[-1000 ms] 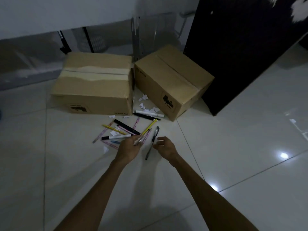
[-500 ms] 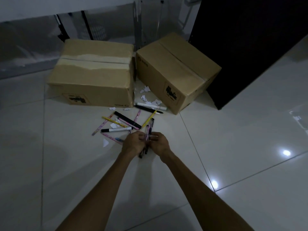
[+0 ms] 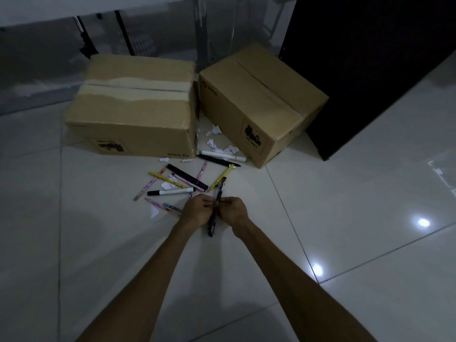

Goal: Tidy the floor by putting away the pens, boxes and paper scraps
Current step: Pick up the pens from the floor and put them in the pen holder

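**Both hands locked on a bundle of pens above the floor**

Both arms are out in front, and the left hand [image 3: 197, 210] and right hand [image 3: 233, 211] meet knuckle to knuckle, each one clenched around the same small bundle of dark pens [image 3: 216, 206]. The bundle stands nearly upright between the two hands, tips poking out above the fingers and the lower ends hanging below the palms. How many pens are in it, you cannot tell.

Just beyond the left hand, loose pens lie scattered on the white tiled floor [image 3: 345, 218]: a white marker [image 3: 170, 192] with a black cap, a black marker [image 3: 187, 176] angled past it, a yellow pen [image 3: 166, 180] and several pink patterned ones. One blue-tipped pen [image 3: 172, 207] lies right beside the left wrist, with a white paper scrap [image 3: 154, 212] further out to that side. A second yellow pen [image 3: 222, 176] points away just above the bundle.

Further ahead of the hands sit two closed cardboard boxes, the left box [image 3: 133, 107] and the right box [image 3: 261, 102], nearly touching at their far corners. In the wedge between them lie crumpled paper scraps [image 3: 217, 141], a long white marker [image 3: 223, 156] and a black pen [image 3: 218, 161].
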